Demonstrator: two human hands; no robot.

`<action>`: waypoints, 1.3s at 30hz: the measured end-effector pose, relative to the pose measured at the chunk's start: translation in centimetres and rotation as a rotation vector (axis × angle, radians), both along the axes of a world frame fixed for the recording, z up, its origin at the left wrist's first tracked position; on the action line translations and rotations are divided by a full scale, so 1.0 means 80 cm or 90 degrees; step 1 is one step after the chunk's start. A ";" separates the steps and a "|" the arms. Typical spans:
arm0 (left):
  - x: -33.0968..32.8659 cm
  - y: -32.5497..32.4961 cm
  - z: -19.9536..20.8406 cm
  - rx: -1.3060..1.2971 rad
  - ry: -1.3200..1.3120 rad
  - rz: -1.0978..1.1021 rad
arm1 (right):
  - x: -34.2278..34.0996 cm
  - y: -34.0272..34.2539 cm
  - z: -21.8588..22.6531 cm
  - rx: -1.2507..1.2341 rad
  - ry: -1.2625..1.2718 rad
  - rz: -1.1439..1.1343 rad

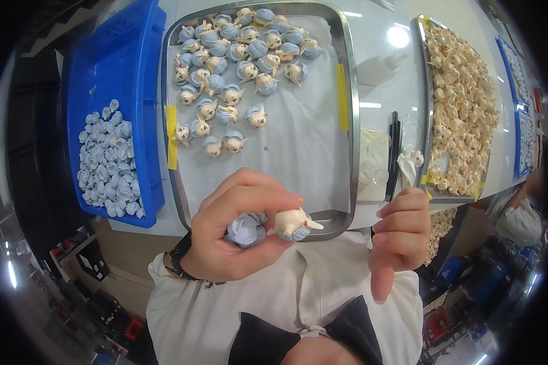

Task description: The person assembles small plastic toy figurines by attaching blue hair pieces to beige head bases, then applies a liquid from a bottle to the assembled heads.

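Worker's hands near a white surface (380, 39), as I see them from within the room; clock directions are read from the left hand, with twelve pointing away from the worker. The left hand (213, 231) is clamped on a small pointed-eared head (291, 222), pinched between thumb and index finger at three o'clock, its bare cream side up and some blue hair showing beneath. A grey-blue cap (245, 231) sits inside the curl of the same hand, just beside the head; whether the two touch I cannot tell. The right hand (402, 234), also at three o'clock and apart from the head, has curled fingers and a downward thumb; whether it grips anything I cannot tell. At twelve, a paper-lined metal tray (354, 158) carries finished-looking faces with blue hair (231, 94), mostly toward its far end. At ten, a blue bin (112, 48) contains loose caps (106, 167). At two, cream parts (463, 109) fill a second tray (428, 79).
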State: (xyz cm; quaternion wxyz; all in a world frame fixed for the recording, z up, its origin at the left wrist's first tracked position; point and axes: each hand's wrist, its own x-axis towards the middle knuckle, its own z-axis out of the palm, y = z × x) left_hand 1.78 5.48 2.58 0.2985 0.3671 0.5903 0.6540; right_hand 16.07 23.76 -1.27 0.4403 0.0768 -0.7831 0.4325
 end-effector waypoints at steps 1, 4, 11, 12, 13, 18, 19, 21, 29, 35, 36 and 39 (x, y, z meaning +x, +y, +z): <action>0.001 -0.004 0.004 -0.039 0.007 -0.007 | 0.002 -0.001 0.001 -0.004 -0.005 0.003; -0.012 -0.009 0.007 -0.093 0.014 -0.049 | 0.001 0.002 0.005 -0.003 -0.005 0.009; -0.068 -0.053 0.034 -0.173 -0.092 0.201 | 0.009 0.003 0.007 -0.017 -0.021 0.018; -0.087 -0.046 0.045 -0.155 -0.085 0.249 | 0.010 0.004 0.009 -0.021 -0.024 0.026; -0.110 -0.038 0.045 -0.136 -0.054 0.293 | 0.012 0.005 0.011 -0.019 -0.017 0.025; -0.269 0.024 0.014 -0.196 0.143 0.346 | 0.019 0.008 0.015 -0.020 -0.052 0.007; -0.301 0.029 0.009 -0.241 0.184 0.355 | 0.022 0.008 0.018 -0.012 -0.043 0.007; -0.365 0.046 -0.017 -0.275 0.230 0.352 | 0.027 0.008 0.020 -0.002 -0.063 -0.018; -0.467 0.106 -0.046 -0.535 0.844 0.271 | 0.074 0.052 0.012 0.013 -0.060 -0.411; -0.460 0.122 -0.044 -0.633 0.904 0.233 | 0.091 0.061 0.005 -0.005 -0.160 -0.471; -0.466 0.123 -0.050 -0.627 0.901 0.226 | 0.089 0.062 0.006 -0.002 -0.165 -0.478; -0.465 0.124 -0.049 -0.670 0.927 0.230 | 0.083 0.064 0.008 0.051 -0.318 -0.487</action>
